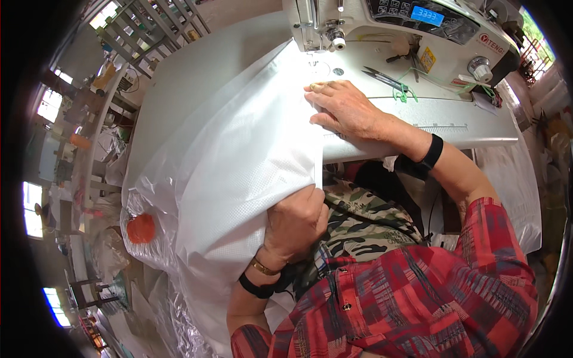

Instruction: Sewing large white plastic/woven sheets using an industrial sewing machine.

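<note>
A large white sheet [239, 155] with a fine woven texture slopes across the left of the table. Its top corner lies by the needle area of a sewing machine [325, 36]. My left hand [296, 219] is closed round the sheet's right edge, low down near my lap, with a narrow folded strip [318, 167] running up from it. Higher up, my right hand [347, 108] lies palm down with its fingers stretched out, their tips touching the sheet's edge just in front of the needle area. The undersides of its fingers are hidden.
Scissors-like snips [385, 79] with green thread lie right of the needle area. A ruler scale [441, 128] runs along the table's front edge. Clear plastic film with a round orange piece [141, 228] hangs at the left. Grey slatted racks [149, 30] stand beyond.
</note>
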A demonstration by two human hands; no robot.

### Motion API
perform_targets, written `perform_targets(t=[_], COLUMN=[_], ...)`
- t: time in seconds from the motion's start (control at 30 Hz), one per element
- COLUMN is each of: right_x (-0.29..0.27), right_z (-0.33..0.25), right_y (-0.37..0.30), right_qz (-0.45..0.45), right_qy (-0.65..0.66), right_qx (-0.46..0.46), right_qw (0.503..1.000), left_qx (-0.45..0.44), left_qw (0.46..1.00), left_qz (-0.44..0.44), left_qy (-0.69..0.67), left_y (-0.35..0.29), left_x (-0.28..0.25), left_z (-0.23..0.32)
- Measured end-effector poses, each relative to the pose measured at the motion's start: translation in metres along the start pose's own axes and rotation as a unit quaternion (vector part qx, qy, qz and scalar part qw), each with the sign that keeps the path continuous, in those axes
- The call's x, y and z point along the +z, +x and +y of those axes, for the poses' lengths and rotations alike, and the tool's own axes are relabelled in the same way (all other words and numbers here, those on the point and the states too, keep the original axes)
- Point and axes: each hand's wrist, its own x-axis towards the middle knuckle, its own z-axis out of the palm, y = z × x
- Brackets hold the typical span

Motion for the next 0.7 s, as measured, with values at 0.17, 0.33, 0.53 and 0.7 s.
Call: perform_targets(t=[0.17,0.33,0.53,0.7], right_x=[-0.004,-0.006,-0.008,-0.010], right_z=[-0.006,-0.008,-0.007,-0.010], right_y=[0.001,0.001,0.002,0.005], right_qz=[0.013,0.030,0.070,0.071], right_qy=[0.006,0.016,0.035,0.125], right_qx=[0.009,0.014,0.021,0.087], right_qw=[1.000,0.999,0.997,0.986], left_qx=[0.036,0.050,0.018,-0.062], left_qw=[0.998,0.997,0.992,0.989], left_qz=[0.004,0.005,0.003,0.016], left_qy=[0.044,0.064,0.122,0.136], left_y=[0.038,0.079,0.126,0.146], left_x=[-0.005,-0.003,0.014,0.018], left_z=[-0.010,-0.022,-0.040,-0.060])
